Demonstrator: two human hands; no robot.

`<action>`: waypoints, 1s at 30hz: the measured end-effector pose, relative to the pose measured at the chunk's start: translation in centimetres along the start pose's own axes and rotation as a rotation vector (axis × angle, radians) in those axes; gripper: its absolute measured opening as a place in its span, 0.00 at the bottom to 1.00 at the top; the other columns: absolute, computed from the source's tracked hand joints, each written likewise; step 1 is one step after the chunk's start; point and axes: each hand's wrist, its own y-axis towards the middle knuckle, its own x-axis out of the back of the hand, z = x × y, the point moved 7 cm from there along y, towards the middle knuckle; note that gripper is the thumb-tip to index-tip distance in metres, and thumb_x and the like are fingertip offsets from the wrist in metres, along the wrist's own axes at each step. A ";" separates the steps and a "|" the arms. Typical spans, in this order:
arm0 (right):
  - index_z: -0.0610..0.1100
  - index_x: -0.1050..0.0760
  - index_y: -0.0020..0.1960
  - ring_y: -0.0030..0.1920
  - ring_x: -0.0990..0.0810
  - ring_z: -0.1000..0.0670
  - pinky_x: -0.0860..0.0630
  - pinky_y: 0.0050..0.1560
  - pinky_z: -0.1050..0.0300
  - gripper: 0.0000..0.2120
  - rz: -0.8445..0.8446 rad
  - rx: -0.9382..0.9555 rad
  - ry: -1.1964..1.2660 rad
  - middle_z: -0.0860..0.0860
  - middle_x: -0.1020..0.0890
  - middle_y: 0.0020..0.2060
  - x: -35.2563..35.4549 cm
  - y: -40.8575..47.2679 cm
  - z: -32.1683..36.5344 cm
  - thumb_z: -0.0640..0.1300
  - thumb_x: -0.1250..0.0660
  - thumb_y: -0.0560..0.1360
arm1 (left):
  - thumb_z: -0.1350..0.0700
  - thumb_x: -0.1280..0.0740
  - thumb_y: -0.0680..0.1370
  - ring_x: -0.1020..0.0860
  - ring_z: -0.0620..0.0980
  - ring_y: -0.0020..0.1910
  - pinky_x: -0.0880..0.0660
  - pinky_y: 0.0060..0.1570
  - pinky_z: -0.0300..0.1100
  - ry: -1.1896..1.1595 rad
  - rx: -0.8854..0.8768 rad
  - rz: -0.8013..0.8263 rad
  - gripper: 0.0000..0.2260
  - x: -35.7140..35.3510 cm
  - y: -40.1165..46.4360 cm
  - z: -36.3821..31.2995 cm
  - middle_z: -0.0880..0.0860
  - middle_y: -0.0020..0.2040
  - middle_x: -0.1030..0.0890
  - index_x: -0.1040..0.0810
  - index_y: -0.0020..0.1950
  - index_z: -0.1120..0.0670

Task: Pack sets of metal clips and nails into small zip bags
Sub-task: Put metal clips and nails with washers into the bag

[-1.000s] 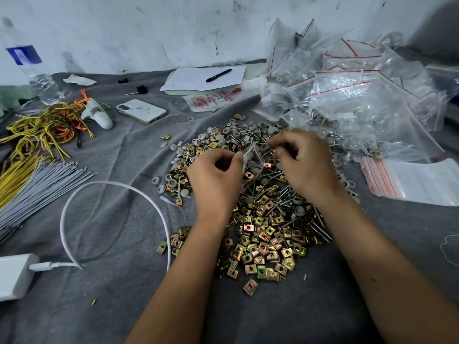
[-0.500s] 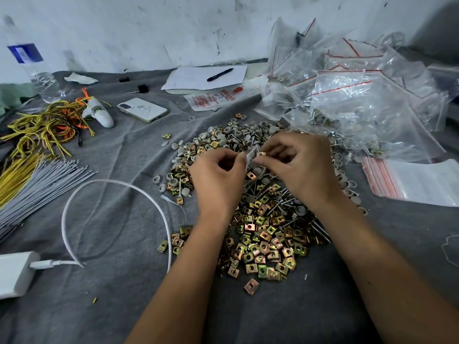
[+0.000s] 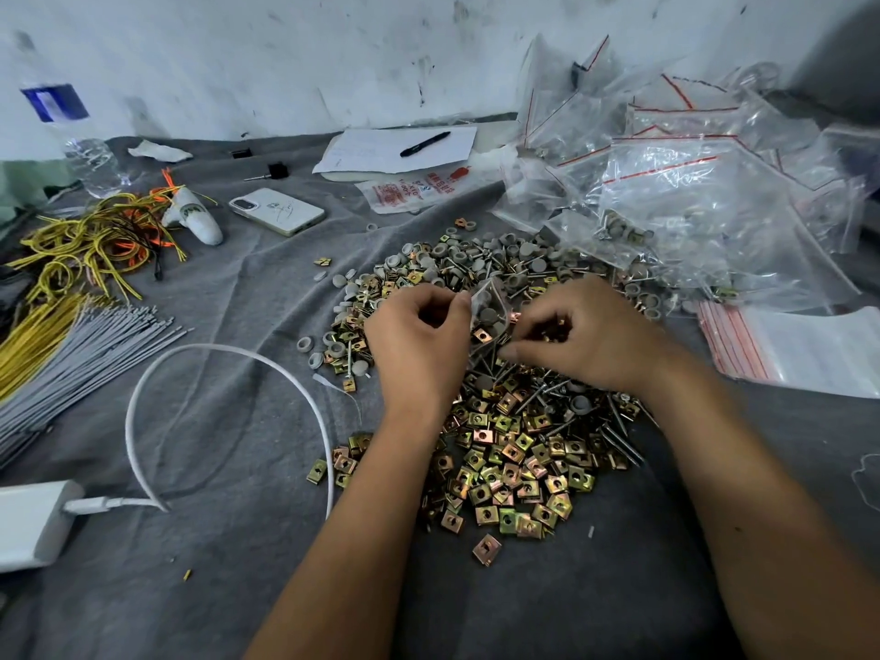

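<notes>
Two hands work over a heap of clips (image 3: 505,450) and nails (image 3: 619,421) spread on a grey cloth (image 3: 238,540) covering the bench. The left hand (image 3: 419,345) pinches the rim of a small clear bag (image 3: 490,312) between thumb and curled fingers, holding it above the heap; a grey cap and a clip show through the plastic. The right hand (image 3: 585,340), fingers curled, grips several small metal parts at the bag's mouth. Grey caps (image 3: 476,259) litter the far side of the heap. Filled bags (image 3: 690,197) are piled at far right, with a stack of flat bags (image 3: 800,350) just beside the right wrist. At left lie yellow wires (image 3: 71,250), grey ties (image 3: 81,354), a white cable (image 3: 228,364), a phone (image 3: 276,211) and a bottle (image 3: 81,145); paper (image 3: 395,147) with a pen (image 3: 425,143) sits by the wall.
</notes>
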 end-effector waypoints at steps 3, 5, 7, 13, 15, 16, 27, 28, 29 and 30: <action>0.53 0.17 0.39 0.33 0.21 0.57 0.29 0.33 0.65 0.08 0.202 -0.060 -0.021 0.56 0.18 0.33 -1.5 0.0 -0.8 0.55 0.20 0.69 | 0.55 0.26 0.78 0.22 0.40 0.32 0.28 0.34 0.33 0.002 0.001 -0.008 0.07 0.1 0.1 0.0 0.44 0.33 0.17 0.14 0.40 0.50; 0.53 0.16 0.40 0.34 0.21 0.56 0.26 0.34 0.61 0.07 0.247 -0.073 -0.005 0.56 0.17 0.34 -1.8 0.1 -0.9 0.53 0.20 0.70 | 0.54 0.26 0.78 0.21 0.40 0.32 0.29 0.33 0.32 0.002 0.000 -0.011 0.07 0.1 0.1 0.0 0.44 0.33 0.18 0.14 0.40 0.50; 0.53 0.16 0.41 0.35 0.20 0.57 0.25 0.36 0.62 0.05 0.277 -0.073 0.019 0.57 0.17 0.36 -2.0 0.1 -0.8 0.51 0.21 0.71 | 0.55 0.26 0.78 0.22 0.40 0.32 0.29 0.33 0.31 0.004 0.000 -0.012 0.07 0.1 0.1 0.0 0.44 0.33 0.18 0.14 0.40 0.50; 0.51 0.18 0.43 0.39 0.22 0.59 0.29 0.40 0.65 0.05 0.146 -0.048 -0.009 0.57 0.19 0.38 -1.5 0.2 -0.5 0.48 0.24 0.74 | 0.55 0.26 0.78 0.22 0.40 0.32 0.29 0.33 0.32 -0.023 0.012 -0.024 0.07 0.2 0.3 0.3 0.44 0.33 0.18 0.15 0.40 0.50; 0.51 0.19 0.44 0.42 0.21 0.61 0.30 0.42 0.71 0.04 0.050 -0.033 0.050 0.58 0.18 0.40 -0.6 0.2 -0.4 0.46 0.24 0.75 | 0.55 0.26 0.78 0.22 0.40 0.32 0.28 0.34 0.34 -0.027 0.010 -0.027 0.07 0.2 0.3 0.3 0.44 0.34 0.17 0.14 0.40 0.50; 0.51 0.18 0.45 0.44 0.20 0.61 0.30 0.43 0.72 0.04 0.018 -0.031 0.074 0.59 0.18 0.40 -0.2 0.2 -0.4 0.45 0.24 0.75 | 0.55 0.26 0.78 0.21 0.41 0.33 0.27 0.34 0.34 -0.028 0.007 -0.024 0.07 0.2 0.3 0.2 0.45 0.34 0.17 0.14 0.40 0.50; 0.47 0.14 0.54 0.47 0.15 0.59 0.18 0.50 0.60 0.09 -0.327 0.093 0.119 0.58 0.14 0.46 1.5 -0.1 1.7 0.40 0.24 0.75 | 0.55 0.25 0.78 0.21 0.41 0.32 0.28 0.34 0.33 -0.087 0.015 0.040 0.04 -0.1 0.4 0.3 0.46 0.36 0.16 0.13 0.43 0.51; 0.47 0.15 0.53 0.46 0.15 0.59 0.17 0.49 0.58 0.09 -0.319 0.095 0.118 0.57 0.14 0.44 1.2 -0.1 1.9 0.40 0.23 0.74 | 0.56 0.25 0.78 0.21 0.41 0.33 0.28 0.34 0.33 -0.097 0.012 0.045 0.04 -0.1 0.4 0.4 0.46 0.36 0.15 0.13 0.43 0.51; 0.47 0.15 0.51 0.44 0.15 0.58 0.17 0.47 0.56 0.09 -0.318 0.086 0.124 0.57 0.14 0.43 0.9 0.0 1.9 0.39 0.22 0.73 | 0.56 0.25 0.78 0.21 0.41 0.33 0.27 0.34 0.33 -0.107 0.011 0.051 0.04 -0.2 0.4 0.4 0.46 0.36 0.15 0.13 0.43 0.52; 0.46 0.15 0.50 0.42 0.15 0.57 0.16 0.45 0.54 0.08 -0.325 0.077 0.133 0.56 0.14 0.41 0.8 0.0 1.9 0.39 0.21 0.72 | 0.56 0.25 0.78 0.21 0.41 0.33 0.27 0.34 0.33 -0.116 0.014 0.057 0.04 -0.2 0.4 0.4 0.46 0.36 0.15 0.13 0.43 0.52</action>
